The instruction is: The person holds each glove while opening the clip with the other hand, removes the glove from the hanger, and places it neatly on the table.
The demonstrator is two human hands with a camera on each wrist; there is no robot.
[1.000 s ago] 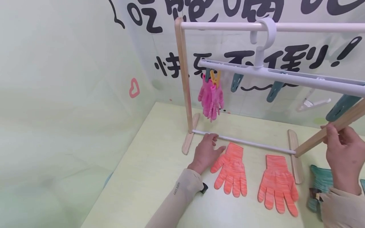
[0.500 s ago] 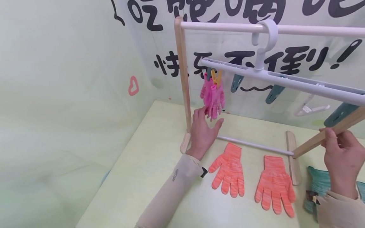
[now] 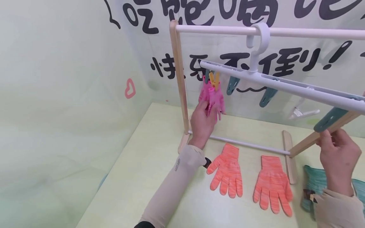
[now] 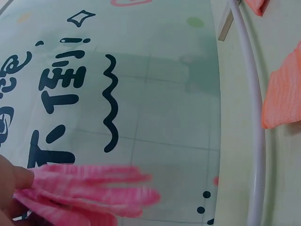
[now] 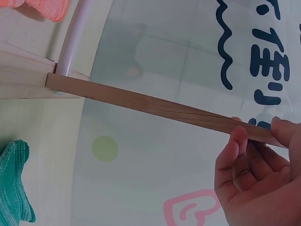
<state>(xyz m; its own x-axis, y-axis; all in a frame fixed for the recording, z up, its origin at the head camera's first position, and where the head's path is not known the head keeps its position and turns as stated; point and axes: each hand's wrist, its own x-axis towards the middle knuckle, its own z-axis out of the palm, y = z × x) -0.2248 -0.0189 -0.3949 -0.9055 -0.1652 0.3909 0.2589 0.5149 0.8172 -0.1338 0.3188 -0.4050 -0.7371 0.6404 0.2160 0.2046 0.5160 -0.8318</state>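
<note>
A pair of pink knit gloves [image 3: 218,98] hangs from the left end of a white clip hanger [image 3: 288,86], held by a yellow clothespin [image 3: 214,81] and a dark green clip [image 3: 207,76]. My left hand [image 3: 201,125] grips the gloves near their lower part; in the left wrist view their fingers [image 4: 103,190] stick out past my thumb. With my right hand [image 3: 339,158] I hold the wooden right post [image 5: 155,106] of the drying rack between thumb and fingers.
Two orange gloves [image 3: 226,174] [image 3: 272,185] lie flat in front of the rack's lower bar [image 3: 251,144]. Green gloves [image 3: 315,175] lie at the right, partly behind my right sleeve. More green clips [image 3: 268,96] hang along the hanger. A printed wall sheet stands behind.
My left hand has risen from beside the orange glove and lower bar to the hanging pink gloves and taken hold of them. The right hand stays on the post.
</note>
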